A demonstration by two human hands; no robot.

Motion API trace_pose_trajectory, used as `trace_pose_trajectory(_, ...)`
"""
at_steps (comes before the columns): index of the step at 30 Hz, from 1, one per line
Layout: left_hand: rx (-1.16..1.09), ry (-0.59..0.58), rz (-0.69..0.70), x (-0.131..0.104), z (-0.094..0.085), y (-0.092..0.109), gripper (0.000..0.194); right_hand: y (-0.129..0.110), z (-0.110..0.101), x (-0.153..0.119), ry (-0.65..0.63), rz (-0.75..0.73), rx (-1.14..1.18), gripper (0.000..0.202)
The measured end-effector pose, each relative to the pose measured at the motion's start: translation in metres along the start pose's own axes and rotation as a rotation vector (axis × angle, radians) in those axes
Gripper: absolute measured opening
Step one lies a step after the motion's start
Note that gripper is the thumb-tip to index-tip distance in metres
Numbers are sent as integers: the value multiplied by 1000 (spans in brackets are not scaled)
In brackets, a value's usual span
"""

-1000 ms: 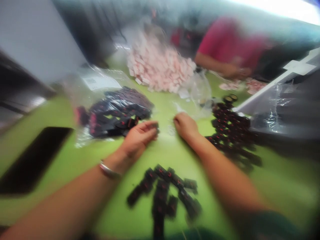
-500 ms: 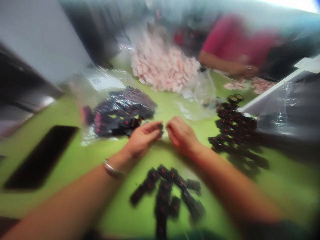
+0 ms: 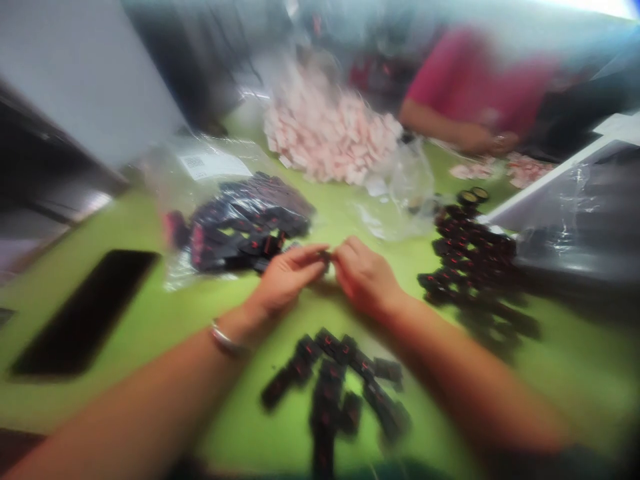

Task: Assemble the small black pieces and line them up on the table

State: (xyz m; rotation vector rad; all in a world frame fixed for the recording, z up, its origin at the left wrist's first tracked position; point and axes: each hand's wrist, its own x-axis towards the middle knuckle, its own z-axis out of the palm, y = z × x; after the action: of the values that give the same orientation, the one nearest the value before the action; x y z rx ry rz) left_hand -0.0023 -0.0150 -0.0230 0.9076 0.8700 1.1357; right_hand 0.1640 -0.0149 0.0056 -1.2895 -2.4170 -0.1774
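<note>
My left hand [image 3: 290,275], with a silver bangle on its wrist, pinches a small dark piece [image 3: 326,259] between thumb and fingers. My right hand [image 3: 364,273] is closed, its fingertips meeting that piece from the right; whether it holds something of its own is hidden. Both hands are over the green table [image 3: 240,393]. On the near side lie several small black blocks with red marks [image 3: 330,380]. Just behind my left hand is a clear plastic bag [image 3: 220,167] of similar black parts [image 3: 245,213].
A dark flat rectangle [image 3: 85,313] lies at left. More black parts [image 3: 470,253] are heaped at right beside a plastic-covered bin [image 3: 575,207]. Farther back are a pale pink heap [image 3: 335,133], a crumpled clear bag [image 3: 405,180] and a person in a pink top [image 3: 480,87].
My right fingertips have come up against the dark piece in my left hand, closing the small gap between the hands. The parts on the table have not moved.
</note>
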Motion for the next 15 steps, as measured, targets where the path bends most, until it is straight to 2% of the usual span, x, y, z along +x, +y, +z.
trace_pose_trajectory(5,43,-21,19,1,-3,-3,39,0,0,-1,15,-15,11,21)
trace_pose_trajectory(7,46,-6,19,1,-3,-3,40,0,2,-1,39,8,119,20)
trace_pose_trajectory(9,16,12,3,0,-1,-1,39,-1,5,-1,90,67,332,15)
trace_pose_trajectory(12,-54,2,-42,-1,1,4,36,-3,6,1,95,287,769,9)
trace_pose_trajectory(15,-77,-59,-71,-2,0,7,34,-3,-2,4,-90,578,1140,16)
